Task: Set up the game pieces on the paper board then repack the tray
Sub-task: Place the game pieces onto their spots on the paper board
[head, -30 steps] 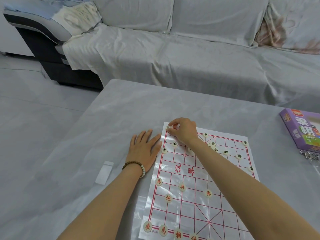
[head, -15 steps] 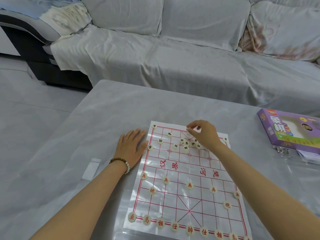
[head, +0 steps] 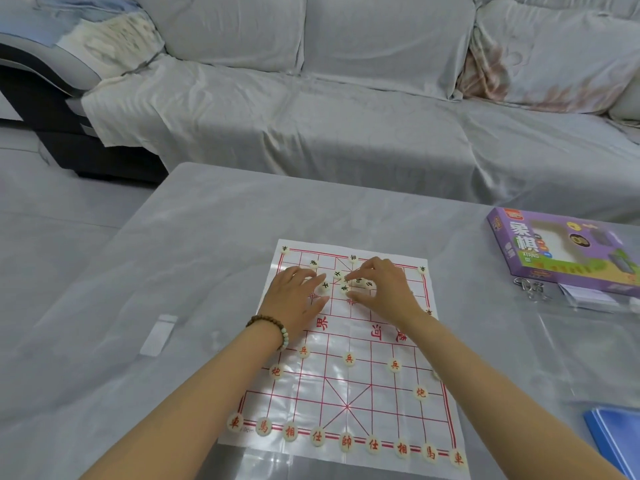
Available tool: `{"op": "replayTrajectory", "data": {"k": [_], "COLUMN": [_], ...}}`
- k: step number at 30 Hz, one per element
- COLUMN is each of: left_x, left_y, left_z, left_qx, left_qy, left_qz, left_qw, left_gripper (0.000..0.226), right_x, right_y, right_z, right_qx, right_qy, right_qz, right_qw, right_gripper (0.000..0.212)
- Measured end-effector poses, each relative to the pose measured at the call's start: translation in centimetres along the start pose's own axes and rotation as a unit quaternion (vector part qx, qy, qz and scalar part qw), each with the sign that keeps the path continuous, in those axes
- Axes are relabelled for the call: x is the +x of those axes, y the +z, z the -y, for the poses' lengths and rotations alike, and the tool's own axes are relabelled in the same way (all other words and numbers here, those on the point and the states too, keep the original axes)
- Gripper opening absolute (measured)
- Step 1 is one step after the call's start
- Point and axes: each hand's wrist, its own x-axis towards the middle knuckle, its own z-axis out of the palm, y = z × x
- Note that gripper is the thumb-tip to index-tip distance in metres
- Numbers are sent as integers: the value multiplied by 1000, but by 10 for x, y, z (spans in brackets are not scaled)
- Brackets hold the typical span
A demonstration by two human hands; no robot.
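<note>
Both forearms reach up from the bottom edge of the frame and meet over the upper half of the paper board (head: 346, 393), which lies flat at the centre of the grey table (head: 207, 254). The left hand (head: 298, 297), with a bead bracelet (head: 273, 329) at the wrist, lies palm down on the board's upper left part. Its fingers are straight and slightly spread, pointing up and to the right, and their tips are just beside one black-lettered piece (head: 325, 286).

The right hand (head: 384, 285) is arched above a small cluster of black-lettered pieces (head: 344, 289) near the top centre of the board. Its fingers curl down over them, and its thumb stretches to the left below them. One piece sits between thumb and forefinger, but I cannot tell whether it is actually pinched.

A few more black-lettered pieces stand singly along the board's top edge. The red-lettered pieces (head: 346, 441) are set out in rows across the lower half.

A purple box (head: 561, 251) rests at the right edge of the table, well apart from the board. A white slip (head: 159, 336) lies to the left of the left forearm.
</note>
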Motion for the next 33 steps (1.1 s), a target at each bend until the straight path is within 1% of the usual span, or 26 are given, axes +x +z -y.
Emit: {"op": "replayTrajectory", "data": {"k": [5, 8, 11, 14, 17, 19, 21, 24, 26, 29, 33], "left_x": [12, 23, 31, 37, 45, 52, 61, 75, 85, 94, 99], "left_y": [3, 1, -5, -13, -18, -19, -19, -17, -14, -7, 1], "left_z": [-8, -7, -5, 2, 9, 12, 12, 6, 2, -5, -13], "left_qx": [-14, -15, -13, -53, -120, -159, -183, -177, -162, -143, -100], "left_qy": [-17, -21, -37, -71, -104, -117, -115, -99, -93, -104, -122], "left_qz": [-11, -25, -27, -74, -124, -130, -128, -118, -109, -99, -93], "left_qw": [1000, 999, 999, 993, 979, 972, 968, 972, 976, 979, 983], "left_gripper": [40, 30, 25, 26, 24, 23, 23, 25, 22, 21, 25], "right_x": [5, 15, 26, 36, 43, 45, 46, 43, 37, 25, 15], "right_y": [7, 8, 12, 18, 22, 23, 19, 4, -5, -12, -12], "right_z": [1, 2, 5, 8, 12, 11, 7, -8, -21, -37, -52], "right_qx": [24, 33, 24, 2, -33, -31, -1, 59, 75, 84, 112], "right_qy": [13, 23, 20, 26, 23, 13, 10, 32, 43, 48, 57], "right_qz": [-29, -27, -17, -12, -9, -15, -38, -97, -117, -114, -118], "right_qw": [999, 999, 999, 1000, 999, 999, 999, 993, 989, 989, 985], "right_gripper": [30, 29, 30, 30, 28, 25, 22, 20, 20, 19, 16]}}
